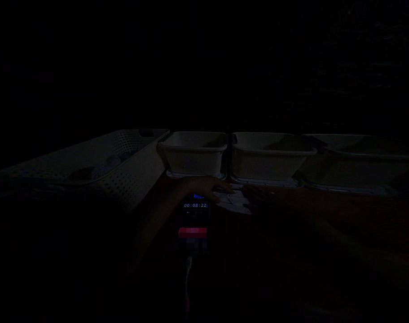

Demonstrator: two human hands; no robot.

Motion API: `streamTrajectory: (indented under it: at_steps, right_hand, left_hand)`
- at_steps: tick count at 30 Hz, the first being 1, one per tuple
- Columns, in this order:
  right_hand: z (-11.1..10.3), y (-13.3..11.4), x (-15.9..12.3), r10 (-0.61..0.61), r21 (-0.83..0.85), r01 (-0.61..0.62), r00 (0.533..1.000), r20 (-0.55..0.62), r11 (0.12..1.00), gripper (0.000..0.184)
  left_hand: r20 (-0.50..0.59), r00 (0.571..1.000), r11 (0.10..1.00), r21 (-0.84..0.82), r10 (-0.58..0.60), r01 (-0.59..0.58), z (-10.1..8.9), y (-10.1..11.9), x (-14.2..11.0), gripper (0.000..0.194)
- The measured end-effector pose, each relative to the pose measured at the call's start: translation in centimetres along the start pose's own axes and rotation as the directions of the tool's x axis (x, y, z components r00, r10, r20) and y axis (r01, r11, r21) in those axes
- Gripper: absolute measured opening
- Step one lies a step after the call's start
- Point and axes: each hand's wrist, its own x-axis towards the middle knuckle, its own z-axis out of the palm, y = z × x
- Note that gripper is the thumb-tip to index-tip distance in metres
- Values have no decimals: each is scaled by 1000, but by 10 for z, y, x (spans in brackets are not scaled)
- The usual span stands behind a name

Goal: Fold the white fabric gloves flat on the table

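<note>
The scene is very dark. A small white folded piece, seemingly cloth (pixel 234 202), lies flat on the table between my hands. My left hand (pixel 206 185) reaches in from the left, its thumb and fingers apart at the cloth's left edge. On the other side my right hand (pixel 258 196) rests at the cloth's right edge with fingers stretched out, mostly lost in shadow. Below my left hand a phone (pixel 194 217) shows a lit timer, with a pale cable (pixel 188 273) running from its lower end.
A pale perforated basket (pixel 147 172) stands at the left with dim, unclear contents. Along the back are three pale bins, a left bin (pixel 194 160), a middle bin (pixel 268 163) and a right bin (pixel 352 170). The dark reddish tabletop (pixel 325 211) stretches to the right.
</note>
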Motion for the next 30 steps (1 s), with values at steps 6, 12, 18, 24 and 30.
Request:
streamTrajectory:
  at_steps: [6, 12, 18, 24, 30]
  right_hand:
    - [-3, -6, -2, -13, -19, 14, 997, 71, 1000, 45]
    - [-5, -6, -1, 2, -22, -1, 997, 84, 1000, 46]
    - [-3, -4, -2, -3, -15, 4, 997, 77, 1000, 48]
    - [3, -2, -2, -18, -31, 19, 999, 36, 999, 46]
    - [7, -2, -4, -24, -42, 24, 1000, 5, 999, 46]
  left_hand:
    - [23, 1000, 1000, 8, -18, 18, -1, -2, -1, 60]
    - [-58, 998, 999, -10, 29, -30, -1, 11, 0, 46]
    - [-147, 986, 997, 15, 77, -76, 0, 15, 6, 32]
    - [-77, 995, 998, -32, 56, -59, 3, 14, 6, 32]
    - [-29, 999, 1000, -23, 17, -18, 3, 14, 3, 40]
